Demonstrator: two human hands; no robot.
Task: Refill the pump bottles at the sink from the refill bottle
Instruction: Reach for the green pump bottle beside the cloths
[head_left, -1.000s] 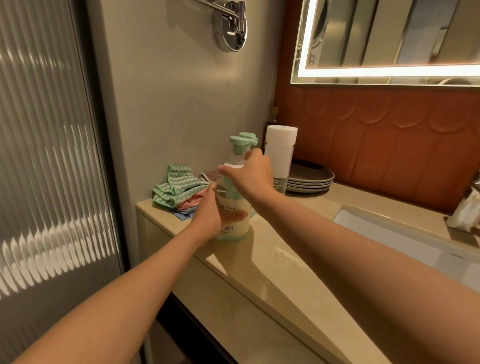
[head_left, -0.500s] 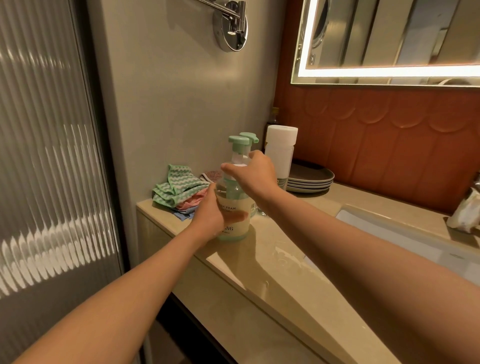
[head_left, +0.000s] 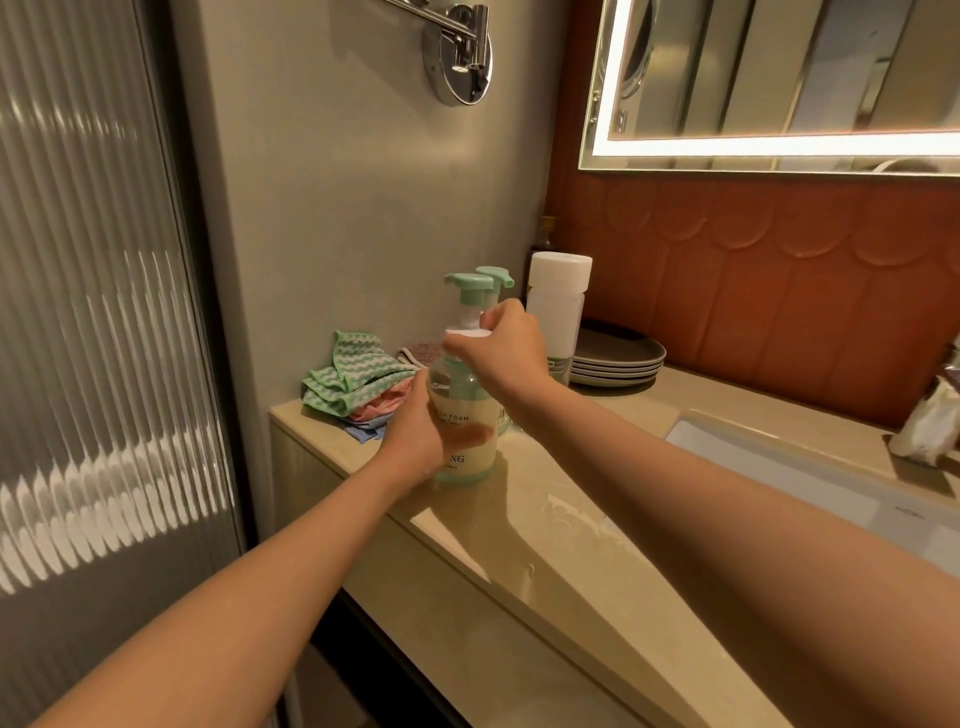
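A clear pump bottle (head_left: 464, 452) with a mint-green pump head and pale liquid stands on the beige counter (head_left: 545, 519) near its left end. My left hand (head_left: 415, 431) grips the bottle's body from the left. My right hand (head_left: 506, 345) grips the white collar at the bottle's neck, under the pump head. A second pump bottle (head_left: 496, 278) stands right behind; only its green head shows. A tall white-capped refill bottle (head_left: 557, 306) stands further back against the wall.
Folded green, pink and blue cloths (head_left: 353, 384) lie at the counter's left end. Stacked grey plates (head_left: 618, 358) sit behind the bottles. The white sink basin (head_left: 779, 467) opens to the right, with a crumpled bag (head_left: 930, 421) at its far edge. A ribbed glass door (head_left: 93, 364) stands on the left.
My right hand has turned at the bottle's collar and the pump head has swung round to the left. My left hand keeps its hold on the body.
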